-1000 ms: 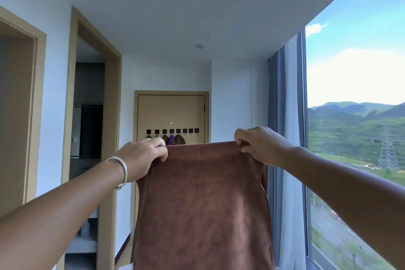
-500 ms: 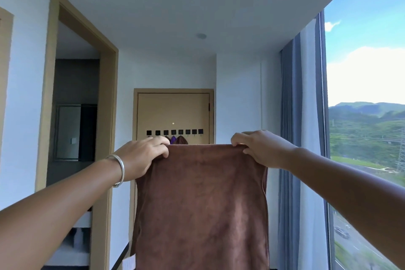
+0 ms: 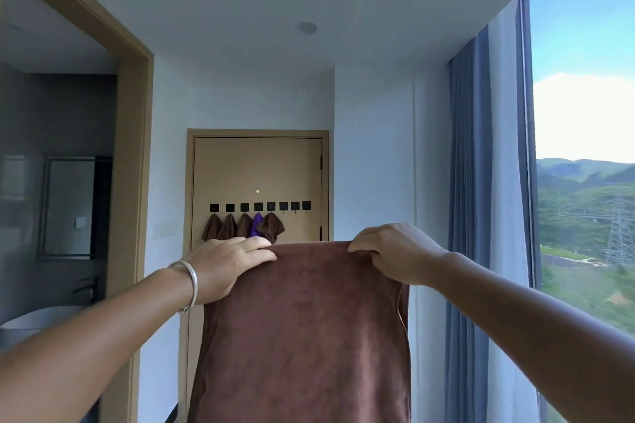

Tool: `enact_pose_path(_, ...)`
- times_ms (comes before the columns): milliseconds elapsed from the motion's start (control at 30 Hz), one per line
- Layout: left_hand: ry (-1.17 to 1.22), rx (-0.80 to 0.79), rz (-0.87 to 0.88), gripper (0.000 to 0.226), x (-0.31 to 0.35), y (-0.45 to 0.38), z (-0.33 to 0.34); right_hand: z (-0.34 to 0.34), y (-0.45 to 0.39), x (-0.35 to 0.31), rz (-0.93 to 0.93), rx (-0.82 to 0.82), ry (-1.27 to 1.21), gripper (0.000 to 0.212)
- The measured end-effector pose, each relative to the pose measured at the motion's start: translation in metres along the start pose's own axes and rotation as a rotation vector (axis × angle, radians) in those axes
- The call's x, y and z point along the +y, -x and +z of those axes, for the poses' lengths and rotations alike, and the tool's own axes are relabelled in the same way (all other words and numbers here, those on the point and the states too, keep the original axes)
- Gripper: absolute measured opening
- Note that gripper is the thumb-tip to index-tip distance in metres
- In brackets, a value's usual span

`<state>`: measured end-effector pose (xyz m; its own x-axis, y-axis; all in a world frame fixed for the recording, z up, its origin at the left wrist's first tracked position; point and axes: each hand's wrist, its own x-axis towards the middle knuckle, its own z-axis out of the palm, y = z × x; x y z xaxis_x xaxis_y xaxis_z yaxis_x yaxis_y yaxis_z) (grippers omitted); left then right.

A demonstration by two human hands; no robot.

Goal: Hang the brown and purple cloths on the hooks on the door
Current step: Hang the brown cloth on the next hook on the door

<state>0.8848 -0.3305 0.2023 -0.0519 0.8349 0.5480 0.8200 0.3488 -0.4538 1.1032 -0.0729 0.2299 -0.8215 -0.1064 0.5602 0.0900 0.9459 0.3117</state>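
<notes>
A brown cloth (image 3: pixel 302 336) hangs spread out in front of me. My left hand (image 3: pixel 226 264) pinches its top left corner and my right hand (image 3: pixel 395 252) pinches its top right corner. Down the hallway stands a tan door (image 3: pixel 257 168) with a row of black hooks (image 3: pixel 259 206). Several brown cloths (image 3: pixel 228 227) and one purple cloth (image 3: pixel 257 221) hang from the left hooks. The three hooks at the right (image 3: pixel 294 205) are bare. The held cloth hides the door's lower part.
An open doorway (image 3: pixel 132 165) on the left leads to a bathroom with a mirror (image 3: pixel 68 206) and a white basin (image 3: pixel 31 319). Blue and white curtains (image 3: pixel 488 182) and a tall window (image 3: pixel 584 148) run along the right.
I have come closer to the door, which looks larger. The hanging cloths on the hooks show above the held cloth's top edge. Both hands keep their hold.
</notes>
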Motion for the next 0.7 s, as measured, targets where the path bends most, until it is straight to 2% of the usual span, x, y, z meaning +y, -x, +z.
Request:
enact_pose_path(133, 0.037, 0.002, 0.027, 0.073, -0.043, -0.023, 0.055, 0.048, -0.046, 0.009, 0.017, 0.008, 0.023, 0.034)
enact_pose_path(267, 0.038, 0.010, 0.096, 0.042, -0.103, -0.053, 0.106, 0.097, -0.112, 0.020, 0.092, 0.020, -0.050, 0.019)
enact_pose_path(467, 0.176, -0.009, 0.066, 0.016, -0.175, -0.090, 0.177, 0.179, -0.194, 0.034, 0.134, 0.029, -0.160, 0.026)
enact_pose_path(700, 0.290, 0.014, 0.026, 0.033, -0.219, -0.129, 0.266, 0.260, -0.256, 0.076, 0.133, -0.025, -0.203, 0.031)
